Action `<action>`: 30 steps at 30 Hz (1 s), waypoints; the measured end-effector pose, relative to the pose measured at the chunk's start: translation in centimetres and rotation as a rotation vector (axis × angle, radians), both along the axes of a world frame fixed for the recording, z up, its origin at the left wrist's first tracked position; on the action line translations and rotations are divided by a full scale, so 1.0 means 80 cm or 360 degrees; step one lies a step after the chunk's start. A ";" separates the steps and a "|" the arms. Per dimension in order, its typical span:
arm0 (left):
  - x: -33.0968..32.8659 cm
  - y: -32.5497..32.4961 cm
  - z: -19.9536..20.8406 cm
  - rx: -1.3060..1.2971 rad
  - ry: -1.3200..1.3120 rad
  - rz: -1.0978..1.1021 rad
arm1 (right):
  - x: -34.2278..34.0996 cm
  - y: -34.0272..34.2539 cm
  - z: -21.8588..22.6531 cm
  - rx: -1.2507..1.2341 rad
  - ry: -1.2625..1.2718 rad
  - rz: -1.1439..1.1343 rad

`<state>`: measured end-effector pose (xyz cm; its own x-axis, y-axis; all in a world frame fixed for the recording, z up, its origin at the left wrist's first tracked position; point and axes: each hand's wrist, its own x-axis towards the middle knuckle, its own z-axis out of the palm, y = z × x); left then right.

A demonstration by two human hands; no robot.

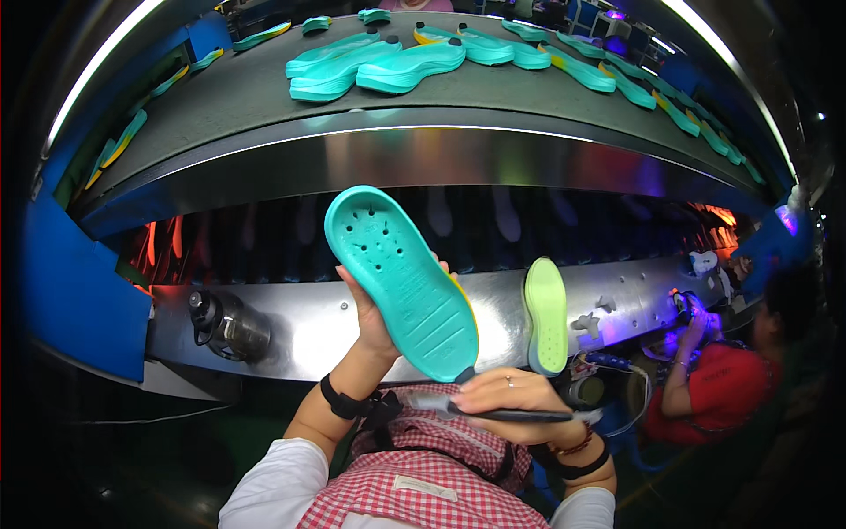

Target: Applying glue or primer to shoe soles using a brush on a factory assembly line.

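My left hand grips a teal shoe sole by its side, tilted with the inner face toward me. That face has several small round holes at the upper end and raised lines lower down; a yellow strip shows along the right edge. My right hand is closed around a slim black-handled tool with a pale, flat, metallic-looking end on the left; its exact kind is unclear. The right fingers are beside the dark tab at the sole's lower end. Whether they pinch it I cannot tell.
A pale green sole lies on the metal ledge, with a dark bottle to its left. Beyond, several teal soles rest on a dark conveyor belt. A person in red works at the right.
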<state>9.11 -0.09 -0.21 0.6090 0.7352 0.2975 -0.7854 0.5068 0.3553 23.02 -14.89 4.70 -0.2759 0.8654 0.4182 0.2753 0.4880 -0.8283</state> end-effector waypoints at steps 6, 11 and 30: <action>-0.002 0.000 0.018 0.0002 0.0086 0.0014 | 0.010 0.006 -0.007 0.0030 0.0016 -0.0355; -0.008 0.003 0.034 0.0082 0.0183 -0.0016 | 0.025 0.002 0.002 -0.0196 0.0420 0.0098; 0.007 -0.031 0.030 -0.0247 0.0287 -0.0127 | 0.002 0.017 -0.010 -0.0119 0.0601 -0.0410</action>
<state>9.71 -2.57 2.16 0.6998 0.7113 0.0660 -0.6719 0.6240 0.3989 23.14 -13.53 3.89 0.1119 0.9174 0.3819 0.0518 0.3784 -0.9242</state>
